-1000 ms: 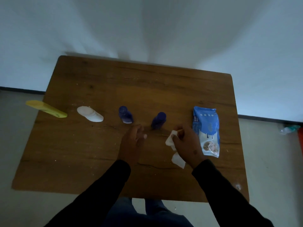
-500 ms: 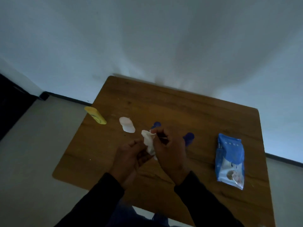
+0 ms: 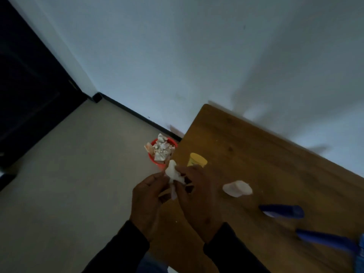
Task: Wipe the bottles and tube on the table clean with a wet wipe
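left hand (image 3: pixel 146 196), right hand (image 3: pixel 197 196), hands pinching together

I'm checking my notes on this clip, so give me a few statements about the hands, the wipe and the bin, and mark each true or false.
1. Both hands hold the crumpled wet wipe. True: the left hand and right hand pinch it between them.
2. The red bin stands on the table. False: it is on the floor, beside the wooden table.
3. The bin is empty. False: crumpled wipes fill it.
4. The yellow tube is on the table near its left edge. True.
5. The two blue bottles are stood upright. False: both appear to lie on their sides.
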`<state>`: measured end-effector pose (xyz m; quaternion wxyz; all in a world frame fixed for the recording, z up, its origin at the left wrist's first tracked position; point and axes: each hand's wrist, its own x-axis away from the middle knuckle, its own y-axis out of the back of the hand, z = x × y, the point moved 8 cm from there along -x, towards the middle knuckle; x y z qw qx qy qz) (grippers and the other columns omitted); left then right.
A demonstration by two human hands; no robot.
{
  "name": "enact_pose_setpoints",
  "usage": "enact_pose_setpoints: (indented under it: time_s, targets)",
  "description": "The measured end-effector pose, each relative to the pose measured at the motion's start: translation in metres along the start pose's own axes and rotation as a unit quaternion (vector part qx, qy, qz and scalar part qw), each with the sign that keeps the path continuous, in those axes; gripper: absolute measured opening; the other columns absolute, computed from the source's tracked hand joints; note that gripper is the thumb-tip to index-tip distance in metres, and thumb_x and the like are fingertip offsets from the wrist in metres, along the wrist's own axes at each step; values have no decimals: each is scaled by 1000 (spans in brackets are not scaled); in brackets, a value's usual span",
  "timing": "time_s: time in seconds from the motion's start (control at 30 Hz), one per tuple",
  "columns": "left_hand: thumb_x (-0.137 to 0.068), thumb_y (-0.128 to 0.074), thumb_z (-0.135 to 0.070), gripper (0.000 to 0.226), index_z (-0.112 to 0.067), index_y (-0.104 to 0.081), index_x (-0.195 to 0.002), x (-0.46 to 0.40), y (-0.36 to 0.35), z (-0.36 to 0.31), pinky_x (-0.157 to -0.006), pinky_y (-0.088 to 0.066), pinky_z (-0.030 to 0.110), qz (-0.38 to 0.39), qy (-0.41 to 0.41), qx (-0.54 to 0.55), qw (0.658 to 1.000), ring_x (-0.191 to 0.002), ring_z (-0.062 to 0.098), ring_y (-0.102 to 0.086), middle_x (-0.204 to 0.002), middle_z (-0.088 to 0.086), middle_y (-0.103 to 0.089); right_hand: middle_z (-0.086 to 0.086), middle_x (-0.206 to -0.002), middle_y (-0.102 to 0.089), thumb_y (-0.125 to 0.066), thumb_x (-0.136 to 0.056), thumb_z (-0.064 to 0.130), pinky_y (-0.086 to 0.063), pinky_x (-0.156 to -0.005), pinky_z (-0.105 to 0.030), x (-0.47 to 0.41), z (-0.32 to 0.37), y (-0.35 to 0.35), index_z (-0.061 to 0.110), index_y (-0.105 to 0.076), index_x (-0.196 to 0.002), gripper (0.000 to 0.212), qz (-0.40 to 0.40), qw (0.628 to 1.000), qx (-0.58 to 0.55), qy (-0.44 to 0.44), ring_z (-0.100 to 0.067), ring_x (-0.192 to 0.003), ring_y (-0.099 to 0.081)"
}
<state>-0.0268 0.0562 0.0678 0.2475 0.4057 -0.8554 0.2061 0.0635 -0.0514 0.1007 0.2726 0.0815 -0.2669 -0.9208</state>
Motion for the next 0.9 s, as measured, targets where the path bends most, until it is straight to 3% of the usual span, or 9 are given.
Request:
enact_pose_setpoints:
  time_s: [0.07, 0.17, 0.23, 0.33, 0.43, 0.53, 0.63, 0.7, 0.9]
  targets:
    - [-94, -59, -9, 21, -14, -79, -96, -24, 30, -9, -70, -52, 35, -19, 10, 19, 1000, -78, 20, -69, -97, 10, -75, 3, -113, -64, -61, -94, 29, -57, -84, -30, -23, 6, -40, 18, -69, -117, 26, 7, 999, -22, -27, -11, -99, -63]
    - [-92, -61, -8, 24, -14, -74, -111, -62, 56, -30, -83, -58, 44, -8, -10, -10, 1000, -95, 27, -71, -106, 9, -75, 10, -112, -56, -62, -91, 16, -47, -87, -11, -56, 15, -89, 12, -69, -116, 26, 10, 997, -50, -56, 6, -101, -55]
    - [-90, -64, -5, 23, -10, -74, -111, -92, 67, -41, -84, -58, 42, -17, -24, -11, 999, -97, 29, -72, -103, 11, -76, 14, -111, -54, -61, -92, 20, -49, -88, -9, -77, 18, -113, 14, -68, -118, 27, 18, 997, -54, -59, 11, -101, -53]
    - [-86, -66, 4, 19, -3, -73, -103, -147, 78, -44, -77, -59, 36, -57, -19, -5, 998, -94, 36, -71, -94, 17, -76, 18, -106, -57, -64, -95, 14, -56, -84, -19, -113, 4, -141, 21, -67, -116, 22, 3, 992, -62, -111, 5, -94, -58]
    - [-86, -64, 8, 19, -3, -72, -100, -197, 78, -47, -76, -59, 32, -62, -18, 16, 998, -92, 31, -72, -93, 16, -76, 12, -102, -61, -66, -92, 6, -49, -76, -6, -150, -20, -156, 19, -68, -109, 22, -61, 983, -54, -163, 1, -89, -60]
    - [-86, -62, 11, 27, -10, -71, -100, -239, 81, -45, -75, -56, 29, -66, -14, 22, 997, -92, 23, -71, -98, 13, -75, -1, -119, -66, -66, -93, 9, -42, -77, 1, -188, -50, -177, 13, -67, -119, 26, -89, 968, -51, -231, -15, -108, -63]
    - [-87, -61, 8, 35, -9, -65, -117, -271, 89, -36, -78, -54, 29, -66, 5, 0, 998, -101, 22, -68, -112, 13, -71, -6, -141, -57, -63, -92, 14, -46, -108, -28, -214, -78, -206, 13, -54, -141, 50, -41, 962, -27, -269, -23, -129, -55]
    - [-88, -60, 5, 38, -6, -62, -124, -279, 97, -34, -85, -55, 33, -73, 9, -23, 997, -104, 23, -67, -116, 14, -69, -9, -141, -58, -60, -91, 10, -46, -111, -40, -222, -87, -214, 12, -53, -141, 51, -21, 955, -27, -294, -27, -131, -54]
    - [-91, -61, 0, 20, -8, -67, -109, -263, 103, -33, -84, -56, 34, -67, 38, 29, 997, -99, 26, -67, -107, 17, -72, -8, -127, -67, -63, -92, 15, -53, -102, -39, -215, -84, -205, 13, -63, -126, 34, -39, 950, -32, -309, -23, -115, -63]
